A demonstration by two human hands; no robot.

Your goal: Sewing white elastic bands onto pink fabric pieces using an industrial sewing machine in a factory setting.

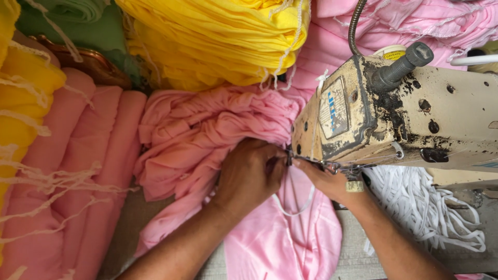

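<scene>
- Sewing bench (358, 259): pale, worn surface, bare only along the near edge; cloth piles cover the rest.
- Far edge, middle: stack of folded yellow fabric (218, 36) with frayed white selvage strings hanging off it.
- Far left corner: green fabric (83, 21); more yellow runs down the left edge.
- Left side: salmon-pink rolls (67, 171) lying side by side, loose threads across them.
- Far right: light pink fabric heap (394, 26) behind the machine.
- Sewing machine (415, 114): beige head, grimy with black oil stains, occupies the right side; flexible metal hose rises from its top.
- Right edge, under the machine arm: tangle of white elastic tape (420, 202).
- Pink garment (207, 135): bunched at the middle of the bench, left of the machine head; a lighter pink panel runs toward the near edge between the 2 forearms, a white strip looping across it.
- Left hand (249, 173): palm down on the garment, fingers curled, pressing the cloth right at the needle area.
- Right hand (327, 179): under the machine head, fingers closed, pinching the cloth edge beside the presser foot; fingertips partly hidden by the machine.
- The 2 hands are almost touching at the needle.
</scene>
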